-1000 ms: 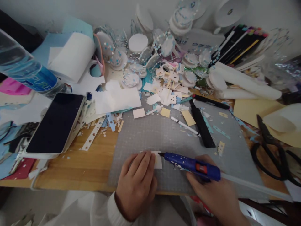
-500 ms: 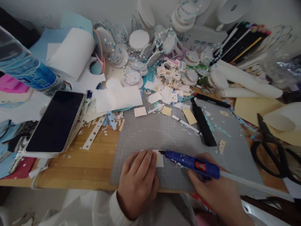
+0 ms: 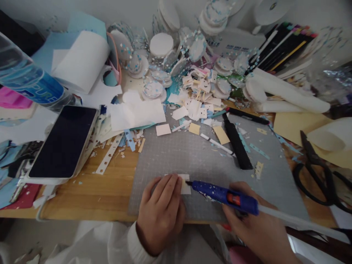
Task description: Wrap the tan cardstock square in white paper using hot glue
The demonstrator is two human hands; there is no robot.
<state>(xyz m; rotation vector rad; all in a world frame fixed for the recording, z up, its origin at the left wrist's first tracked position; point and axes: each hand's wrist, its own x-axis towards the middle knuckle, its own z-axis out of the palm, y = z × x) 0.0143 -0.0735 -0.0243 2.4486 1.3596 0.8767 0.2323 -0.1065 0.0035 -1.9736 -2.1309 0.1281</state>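
Note:
My left hand (image 3: 161,209) lies fingers-down on a small white paper piece (image 3: 186,184) on the grey cutting mat (image 3: 192,154), pinning its left part; most of the piece is hidden under the fingers. My right hand (image 3: 257,227) grips a blue glue gun (image 3: 225,195) with a red trigger. Its dark nozzle touches the right side of the paper piece, right beside my left fingertips. A clear glue stick (image 3: 297,220) trails out of the gun's back to the right.
A dark-screened phone (image 3: 64,141) lies at the left by a water bottle (image 3: 27,82). A black craft knife (image 3: 237,143) and a white pen (image 3: 216,144) rest on the mat. Black scissors (image 3: 316,172) lie at the right. Paper scraps and round cutouts (image 3: 192,73) pile at the back.
The gun's nozzle stays at the paper piece while my left fingers shift slightly. The view has drifted a little.

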